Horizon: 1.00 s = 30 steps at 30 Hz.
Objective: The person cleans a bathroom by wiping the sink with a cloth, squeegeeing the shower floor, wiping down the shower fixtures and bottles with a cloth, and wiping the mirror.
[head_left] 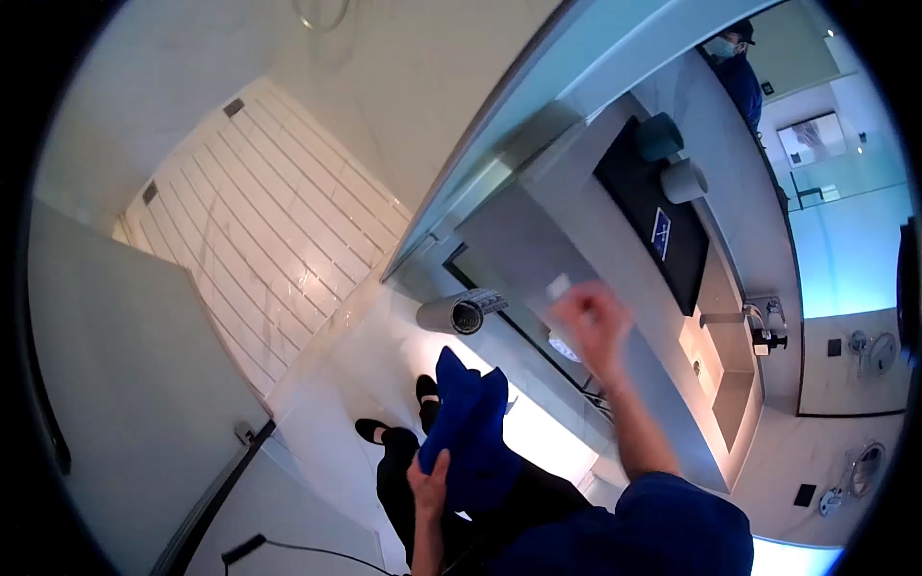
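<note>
My left hand (429, 485) is closed round the edge of a blue cloth (468, 403), which hangs in front of my legs above the pale floor. My right hand (595, 322) is raised before the grey vanity front, blurred by motion. A small white piece (558, 286) shows at its fingertips and seems to be held there. Left of that hand, a rolled grey mat or towel (451, 314) sticks out near the vanity's lower shelf.
A black tray (687, 264) with two cups (684, 180) and a card stands on the counter beside the sink (732, 403). A soap dispenser (765, 341) is by the tap. Glass panels border the slatted shower floor (254, 221). A mirror reflects a masked person (738, 82).
</note>
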Each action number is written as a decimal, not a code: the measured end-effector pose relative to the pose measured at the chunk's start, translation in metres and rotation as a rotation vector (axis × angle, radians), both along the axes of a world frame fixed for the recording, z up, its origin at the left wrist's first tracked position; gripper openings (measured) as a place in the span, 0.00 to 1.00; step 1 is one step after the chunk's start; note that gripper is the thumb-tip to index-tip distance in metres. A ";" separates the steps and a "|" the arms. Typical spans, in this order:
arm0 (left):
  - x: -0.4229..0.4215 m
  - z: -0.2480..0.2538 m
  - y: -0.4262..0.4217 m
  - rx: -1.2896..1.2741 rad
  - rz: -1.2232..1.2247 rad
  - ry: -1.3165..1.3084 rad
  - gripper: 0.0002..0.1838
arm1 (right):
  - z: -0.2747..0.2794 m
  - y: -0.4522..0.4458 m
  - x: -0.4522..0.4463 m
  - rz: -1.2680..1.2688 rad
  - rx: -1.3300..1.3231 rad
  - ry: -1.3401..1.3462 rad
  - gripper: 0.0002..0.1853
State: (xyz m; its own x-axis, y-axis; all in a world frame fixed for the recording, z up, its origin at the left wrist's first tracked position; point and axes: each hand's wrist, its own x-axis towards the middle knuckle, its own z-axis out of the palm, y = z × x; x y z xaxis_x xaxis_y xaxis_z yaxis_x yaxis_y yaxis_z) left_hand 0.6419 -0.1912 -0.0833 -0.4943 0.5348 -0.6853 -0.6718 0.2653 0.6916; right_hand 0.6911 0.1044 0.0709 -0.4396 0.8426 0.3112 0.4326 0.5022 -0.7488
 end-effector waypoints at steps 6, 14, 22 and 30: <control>-0.035 -0.043 -0.061 -0.312 -0.108 0.398 0.17 | 0.046 0.188 0.036 -0.252 0.007 -0.422 0.13; 0.008 -0.106 -0.123 -0.467 0.119 0.368 0.18 | 0.020 0.246 0.058 -0.068 -0.066 -0.724 0.14; 0.014 -0.101 -0.105 -0.683 0.077 0.416 0.19 | -0.033 0.027 0.012 0.222 -0.152 -0.256 0.08; 0.027 -0.102 -0.109 -0.652 0.180 0.363 0.19 | -0.307 0.064 -0.008 0.355 0.105 -0.930 0.43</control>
State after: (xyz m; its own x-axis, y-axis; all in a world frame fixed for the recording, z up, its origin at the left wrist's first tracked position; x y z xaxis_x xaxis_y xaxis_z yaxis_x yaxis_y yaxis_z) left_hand 0.6686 -0.3006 -0.1854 -0.7900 -0.0323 -0.6122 -0.5038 0.6032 0.6183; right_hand 0.6835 0.1687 -0.2359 -0.7667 0.6036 -0.2190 0.6362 0.7600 -0.1329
